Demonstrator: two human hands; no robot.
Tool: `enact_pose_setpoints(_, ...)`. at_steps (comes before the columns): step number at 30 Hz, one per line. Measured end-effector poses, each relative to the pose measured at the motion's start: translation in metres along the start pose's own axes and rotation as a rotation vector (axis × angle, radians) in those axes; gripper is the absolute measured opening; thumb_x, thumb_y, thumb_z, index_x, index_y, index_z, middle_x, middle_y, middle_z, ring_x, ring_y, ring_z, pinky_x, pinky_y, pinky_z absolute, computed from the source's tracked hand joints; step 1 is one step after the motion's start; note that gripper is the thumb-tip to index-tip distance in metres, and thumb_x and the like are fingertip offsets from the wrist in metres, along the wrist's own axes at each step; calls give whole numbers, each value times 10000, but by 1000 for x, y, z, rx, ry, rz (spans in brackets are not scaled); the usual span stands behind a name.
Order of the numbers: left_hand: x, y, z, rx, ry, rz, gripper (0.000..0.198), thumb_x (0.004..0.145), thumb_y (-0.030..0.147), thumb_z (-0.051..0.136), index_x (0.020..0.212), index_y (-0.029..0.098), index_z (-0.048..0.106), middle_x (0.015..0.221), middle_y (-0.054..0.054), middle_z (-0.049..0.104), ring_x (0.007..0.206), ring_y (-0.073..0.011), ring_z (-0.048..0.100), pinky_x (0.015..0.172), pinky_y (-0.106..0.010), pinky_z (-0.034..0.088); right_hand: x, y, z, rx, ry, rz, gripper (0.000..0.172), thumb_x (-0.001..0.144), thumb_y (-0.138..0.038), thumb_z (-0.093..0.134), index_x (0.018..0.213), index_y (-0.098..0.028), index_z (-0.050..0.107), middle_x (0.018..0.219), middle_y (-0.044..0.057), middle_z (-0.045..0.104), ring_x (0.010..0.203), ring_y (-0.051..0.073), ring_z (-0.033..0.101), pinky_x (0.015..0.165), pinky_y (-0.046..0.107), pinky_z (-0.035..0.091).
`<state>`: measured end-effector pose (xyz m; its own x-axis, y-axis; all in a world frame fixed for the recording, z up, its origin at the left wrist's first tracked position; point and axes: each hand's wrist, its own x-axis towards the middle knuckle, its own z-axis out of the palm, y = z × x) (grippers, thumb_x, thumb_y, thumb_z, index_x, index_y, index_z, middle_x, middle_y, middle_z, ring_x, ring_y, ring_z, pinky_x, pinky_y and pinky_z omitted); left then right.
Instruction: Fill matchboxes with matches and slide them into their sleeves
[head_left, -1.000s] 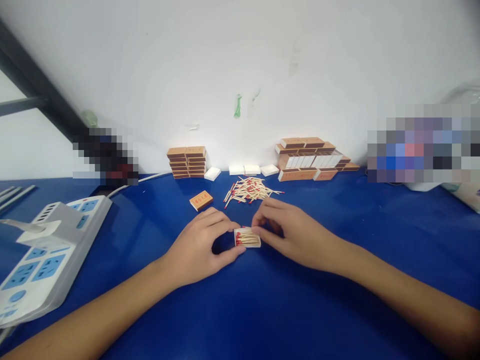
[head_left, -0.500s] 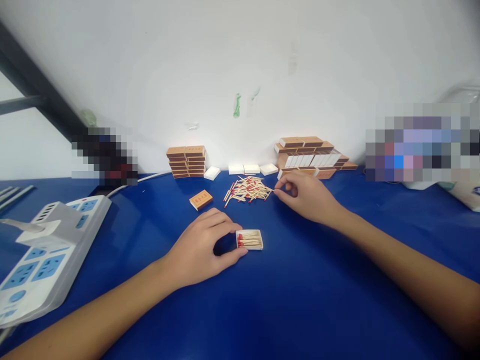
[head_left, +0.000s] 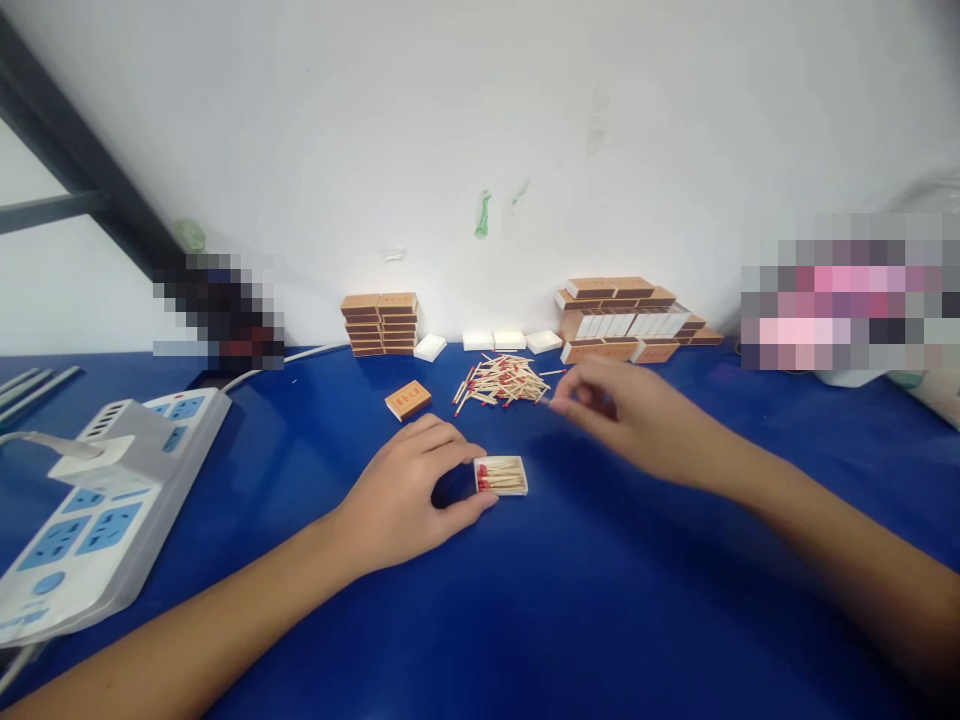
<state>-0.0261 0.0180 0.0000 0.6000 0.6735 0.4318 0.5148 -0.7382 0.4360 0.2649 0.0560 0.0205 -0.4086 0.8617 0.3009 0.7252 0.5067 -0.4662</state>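
My left hand (head_left: 409, 490) grips the left end of a small white matchbox tray (head_left: 525, 476) between thumb and fingers. Inside the tray lie several matches (head_left: 501, 474), their red heads to the left. To the upper right, my right hand (head_left: 611, 410) is closed in a pinch, slightly blurred, with a thin match (head_left: 545, 401) poking out from its fingertips to the left. Just left of that hand is a loose pile of red-headed matches (head_left: 506, 380) on the blue tabletop. An orange matchbox sleeve (head_left: 409, 400) lies beyond my left hand.
Stacked matchboxes (head_left: 381, 325) stand against the wall at left, and a larger stack (head_left: 626, 295) stands at right. Several white trays (head_left: 480, 340) rest between them. A power strip (head_left: 157, 500) with a plugged-in adapter occupies the left side.
My right hand has drawn back from the match pile, toward me and slightly right, with a match in its fingers. My left hand stays on the tray. The camera view has shifted slightly.
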Motion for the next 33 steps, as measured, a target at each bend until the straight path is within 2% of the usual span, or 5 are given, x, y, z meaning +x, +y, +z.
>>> enact_pose_setpoints(6, 1, 2, -1, -10, -9, -17, 272, 933, 385, 771, 1138, 210, 736, 1024, -72, 731, 955, -241, 669, 891, -424, 561, -13, -40, 18, 116, -215, -112, 176, 1032, -349, 598, 925, -230, 673, 869, 29, 653, 709, 157, 571, 632, 290, 433)
enact_pose_setpoints(12, 0, 4, 0, -33, -49, 7, 272, 944, 364, 761, 1167, 208, 745, 1042, -70, 732, 971, -233, 666, 896, -411, 564, 22, 30, 16, -62, 121, -71, 133, 997, -322, 600, 990, -222, 687, 846, 43, 615, 702, 190, 550, 696, 343, 444)
enact_pose_setpoints(20, 2, 5, -2, -36, -51, 15, 262, 948, 363, 754, 1166, 217, 740, 1038, -70, 733, 964, -234, 667, 875, -409, 572, 38, 72, 19, -122, -50, 40, 242, 983, -407, 597, 828, -221, 605, 799, 61, 657, 747, 227, 607, 677, 358, 444)
enact_pose_setpoints(28, 1, 4, -1, -28, -55, 11, 276, 957, 371, 746, 1174, 201, 742, 1050, -74, 731, 980, -232, 665, 899, -411, 564, 15, 33, 3, -89, 116, -10, 171, 1021, -365, 532, 920, -235, 574, 953, 97, 680, 880, 264, 636, 789, 406, 476)
enact_pose_setpoints(33, 2, 4, -2, -22, -55, -1, 274, 955, 370, 747, 1169, 201, 738, 1029, -70, 727, 960, -232, 658, 878, -409, 560, 2, -13, 8, 228, 4, 94, 152, 998, -395, 628, 970, -246, 635, 900, 42, 717, 770, 214, 639, 687, 353, 488)
